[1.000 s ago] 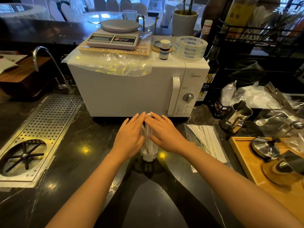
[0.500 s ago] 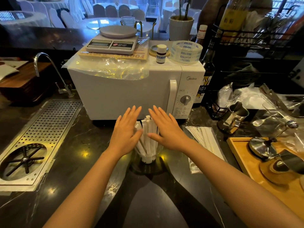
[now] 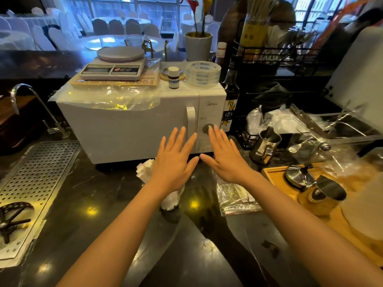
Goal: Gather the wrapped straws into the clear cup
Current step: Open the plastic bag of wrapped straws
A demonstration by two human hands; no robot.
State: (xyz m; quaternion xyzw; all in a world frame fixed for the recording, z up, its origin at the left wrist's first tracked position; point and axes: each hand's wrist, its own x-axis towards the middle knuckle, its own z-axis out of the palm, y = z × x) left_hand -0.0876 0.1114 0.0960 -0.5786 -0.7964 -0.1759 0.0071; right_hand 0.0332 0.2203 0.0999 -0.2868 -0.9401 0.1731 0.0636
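Note:
A clear cup (image 3: pixel 173 200) stands on the dark counter in front of the microwave, filled with white wrapped straws (image 3: pixel 145 169) that lean out to the upper left. My left hand (image 3: pixel 175 160) hovers flat above the cup with fingers spread, hiding most of it. My right hand (image 3: pixel 224 156) is flat and open to the right of the cup, holding nothing. A clear plastic bag (image 3: pixel 234 196) with a few wrapped straws inside lies on the counter below my right wrist.
A white microwave (image 3: pixel 132 125) stands right behind the hands, with a scale, a small bottle and a tape roll on top. A perforated metal drain tray (image 3: pixel 35 172) lies at the left. A steel pitcher (image 3: pixel 265 146) and a wooden tray (image 3: pixel 294 189) with tools sit at the right.
Both hands have let go of the straw bundle, lifted off and spread flat. The view has shifted left, so the cup now lies under my left hand.

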